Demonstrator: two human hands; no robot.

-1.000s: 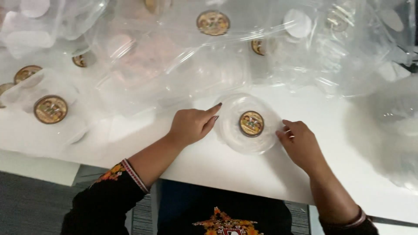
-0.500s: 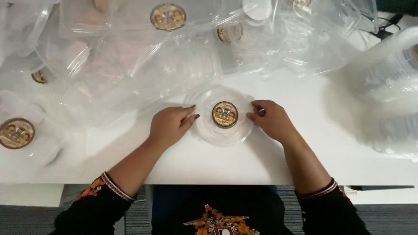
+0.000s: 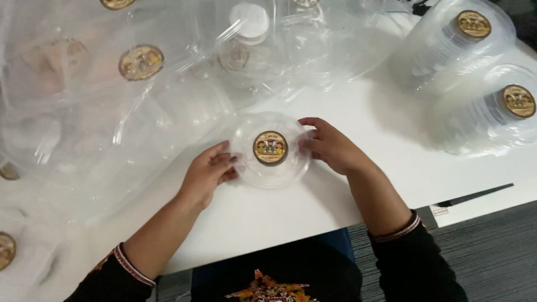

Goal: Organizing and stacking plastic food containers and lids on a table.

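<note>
1. A clear round lid (image 3: 272,150) lies flat on the white worktop (image 3: 347,106), with a round brown sticker (image 3: 271,147) at its centre.
2. The left hand (image 3: 206,176) is on the lid's left edge, fingers (image 3: 225,162) curled narrow and pressing the rim.
3. The right hand (image 3: 331,146) is on the lid's right edge, fingers lightly bent and touching the rim; both hands are equally near, so the lid sits directly between them.
4. Being round, the lid has no long axis.
5. To the right of the lid, well apart, stand 2 stacks of stickered lids (image 3: 492,106).
6. Behind and left of the lid lie loose clear plastic bags (image 3: 112,112).
</note>
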